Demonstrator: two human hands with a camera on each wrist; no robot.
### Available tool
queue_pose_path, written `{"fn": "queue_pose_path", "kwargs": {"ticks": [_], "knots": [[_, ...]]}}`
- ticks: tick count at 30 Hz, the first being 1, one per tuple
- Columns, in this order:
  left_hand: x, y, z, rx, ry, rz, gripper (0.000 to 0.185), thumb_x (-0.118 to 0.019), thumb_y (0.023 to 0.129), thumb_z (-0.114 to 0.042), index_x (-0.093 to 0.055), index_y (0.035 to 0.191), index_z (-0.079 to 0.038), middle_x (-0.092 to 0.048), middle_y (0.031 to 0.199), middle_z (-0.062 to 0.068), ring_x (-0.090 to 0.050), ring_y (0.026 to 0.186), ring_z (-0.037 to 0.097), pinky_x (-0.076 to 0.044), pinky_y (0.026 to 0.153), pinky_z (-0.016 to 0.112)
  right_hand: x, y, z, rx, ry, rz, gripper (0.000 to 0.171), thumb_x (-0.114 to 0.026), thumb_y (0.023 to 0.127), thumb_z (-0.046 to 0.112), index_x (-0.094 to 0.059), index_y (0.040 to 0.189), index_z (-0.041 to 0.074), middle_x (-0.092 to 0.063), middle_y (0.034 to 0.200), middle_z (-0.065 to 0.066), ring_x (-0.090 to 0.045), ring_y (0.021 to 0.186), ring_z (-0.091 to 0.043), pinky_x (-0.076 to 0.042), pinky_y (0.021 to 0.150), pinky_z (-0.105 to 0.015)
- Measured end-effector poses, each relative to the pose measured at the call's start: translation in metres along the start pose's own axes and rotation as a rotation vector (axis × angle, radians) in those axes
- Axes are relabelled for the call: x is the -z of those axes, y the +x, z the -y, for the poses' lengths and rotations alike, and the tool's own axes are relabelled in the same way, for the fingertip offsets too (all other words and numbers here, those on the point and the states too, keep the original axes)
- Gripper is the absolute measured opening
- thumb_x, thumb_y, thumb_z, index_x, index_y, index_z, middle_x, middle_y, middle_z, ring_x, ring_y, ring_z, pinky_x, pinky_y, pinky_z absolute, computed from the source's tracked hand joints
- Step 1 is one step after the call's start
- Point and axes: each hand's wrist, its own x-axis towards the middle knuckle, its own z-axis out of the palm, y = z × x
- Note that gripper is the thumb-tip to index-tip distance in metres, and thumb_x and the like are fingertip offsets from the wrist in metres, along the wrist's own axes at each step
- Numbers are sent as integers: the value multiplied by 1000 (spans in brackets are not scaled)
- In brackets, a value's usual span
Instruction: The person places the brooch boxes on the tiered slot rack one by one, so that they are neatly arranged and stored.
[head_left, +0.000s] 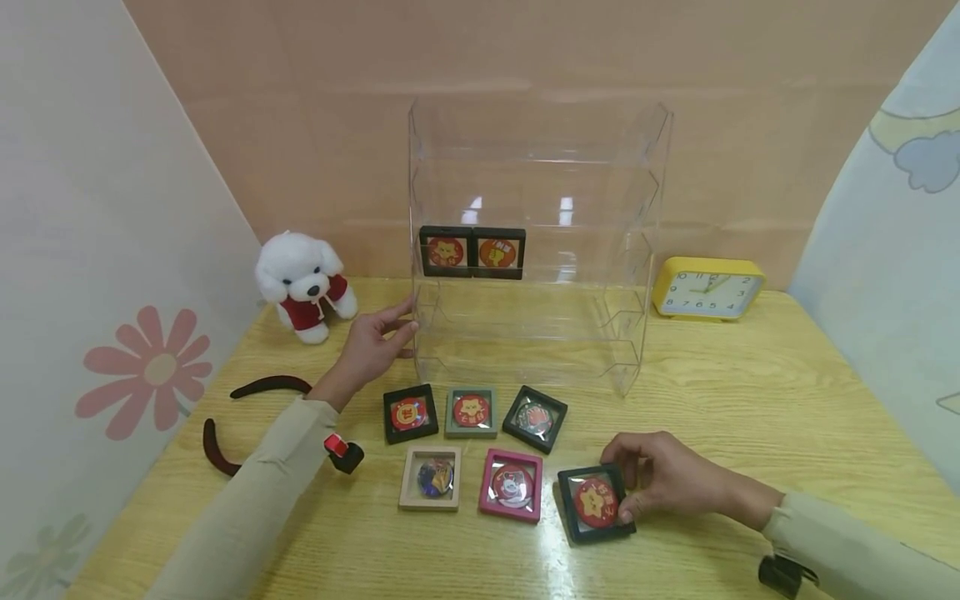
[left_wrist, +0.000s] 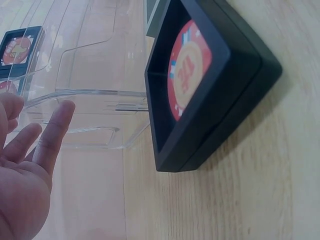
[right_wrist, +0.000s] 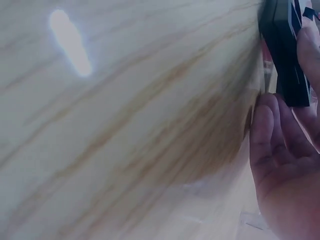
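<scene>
A black framed badge [head_left: 595,503] with a red face is gripped at its right edge by the curled fingers of the right hand [head_left: 663,479], at the near right of the worktop [head_left: 750,400]. Five more framed badges are laid out just to its left in two rows. Farther back, the left hand [head_left: 371,346] is held with fingers straight against the left wall of the clear acrylic shelf [head_left: 536,242], on which two black framed badges are stood.
</scene>
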Motion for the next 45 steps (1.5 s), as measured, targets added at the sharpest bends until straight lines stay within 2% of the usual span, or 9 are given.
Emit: {"fn": "queue_pose_path", "kwargs": {"ticks": [8, 15, 21, 30, 35, 45], "knots": [[0, 0, 0, 5, 1, 0, 45, -56, 96, -4, -44, 139, -2, -40, 145, 9, -50, 118, 32, -59, 68, 33, 5, -5, -1, -19, 56, -35, 15, -70, 86, 9, -66, 100, 10, -66, 86, -2, -61, 74, -12, -56, 61, -29], [0, -1, 0, -6, 2, 5, 45, -56, 96, -4, -44, 139, -2, -39, 145, 10, -51, 118, 33, -59, 68, 33, 22, -9, 2, 23, 72, -77, 15, -65, 88, -1, -67, 100, 8, -67, 88, -2, -61, 75, -11, -56, 58, -28], [0, -2, 0, -13, -11, 11, 45, -56, 96, -4, -44, 139, -1, -39, 145, 10, -51, 117, 33, -59, 69, 34, 38, -11, 5, 41, -26, -132, 19, -67, 85, -4, -67, 99, 9, -66, 84, 1, -61, 72, -13, -52, 52, -26], [0, -1, 2, -9, 4, 13, 45, -55, 96, -4, -44, 140, -2, -38, 146, 10, -50, 118, 33, -59, 69, 33, 74, -9, 19, -12, -216, -260, 19, -72, 82, -1, -68, 97, 10, -66, 83, -3, -62, 74, -12, -54, 57, -24], [1, -1, 0, -31, 18, 7, 45, -55, 96, -4, -44, 139, -1, -38, 145, 11, -51, 118, 33, -59, 68, 33, 95, -5, 27, -52, -292, -339, 19, -72, 82, -1, -70, 97, 9, -67, 84, -4, -62, 76, -10, -55, 59, -20], [0, -3, 1, -40, 10, 5, 44, -56, 96, -4, -45, 139, -1, -39, 145, 11, -51, 116, 34, -59, 69, 35, 113, 2, 30, -92, -348, -454, 17, -74, 80, -2, -71, 96, 4, -69, 83, -5, -65, 72, -7, -55, 55, -19]]}}
